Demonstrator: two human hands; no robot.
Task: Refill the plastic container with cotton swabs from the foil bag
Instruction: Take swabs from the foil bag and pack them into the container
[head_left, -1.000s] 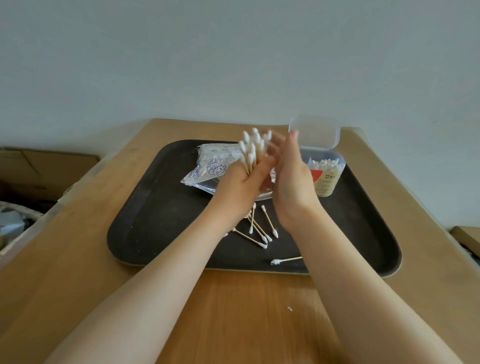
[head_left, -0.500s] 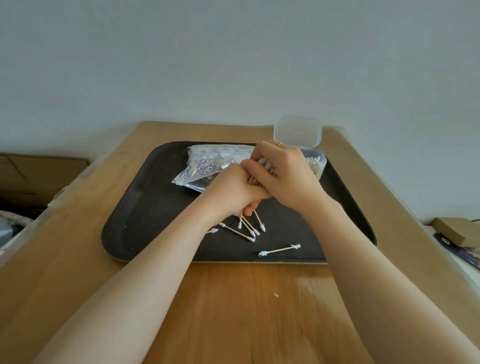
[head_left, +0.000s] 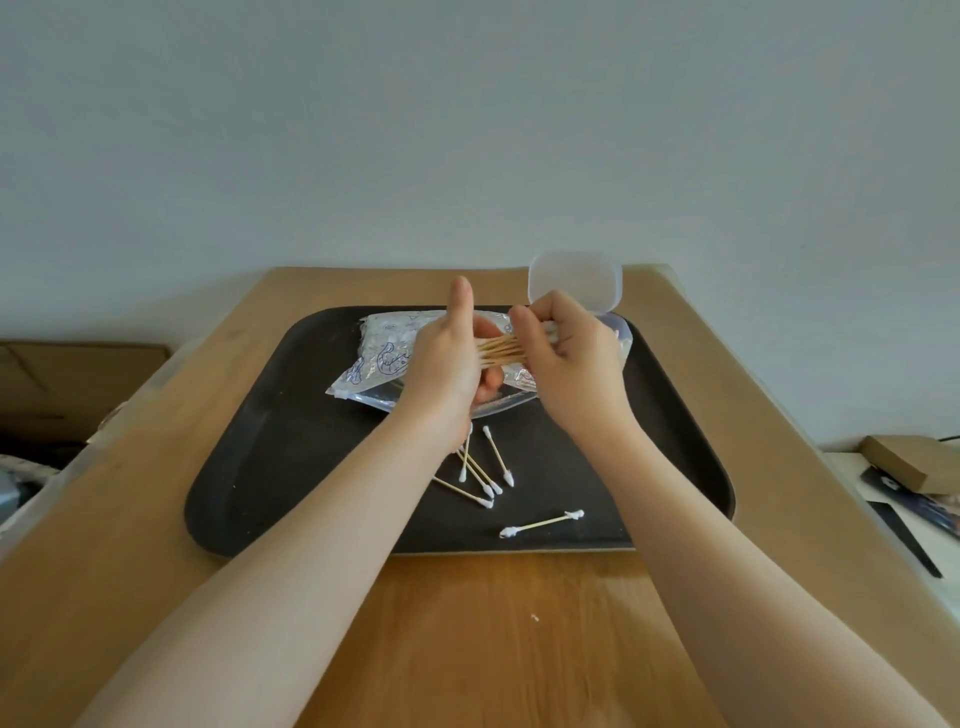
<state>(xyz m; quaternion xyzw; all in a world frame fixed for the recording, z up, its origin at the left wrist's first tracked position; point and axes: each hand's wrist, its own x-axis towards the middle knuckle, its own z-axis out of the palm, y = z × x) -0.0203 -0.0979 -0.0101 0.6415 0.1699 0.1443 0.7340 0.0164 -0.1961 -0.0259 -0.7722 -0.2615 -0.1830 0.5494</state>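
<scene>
Two hands are being held above a dark tray (head_left: 249, 467), and a bundle of cotton swabs (head_left: 501, 349) is being gripped between them. The bundle is lying level, its pale wooden sticks showing in the gap between the hands. The left hand (head_left: 447, 364) is curled round one end with the thumb raised; the right hand (head_left: 576, 353) is being closed round the other end, so the white tips are mostly hidden. The number of swabs in the bundle cannot be counted.

One foil bag (head_left: 382, 358), silvery with blue printing, is lying on the far part of the tray, beneath and behind the hands. One clear plastic container (head_left: 621, 332) is standing at the tray's far right corner, just beyond the right hand, with its lid (head_left: 574, 280) standing upright behind it; what is inside cannot be told.

About six loose swabs are lying on the tray near the wrists: a cluster (head_left: 480, 470) partly hidden by the left forearm, and a single swab (head_left: 541, 523) apart from it, near the front edge. The tray is resting on a wooden table (head_left: 467, 639).
</scene>
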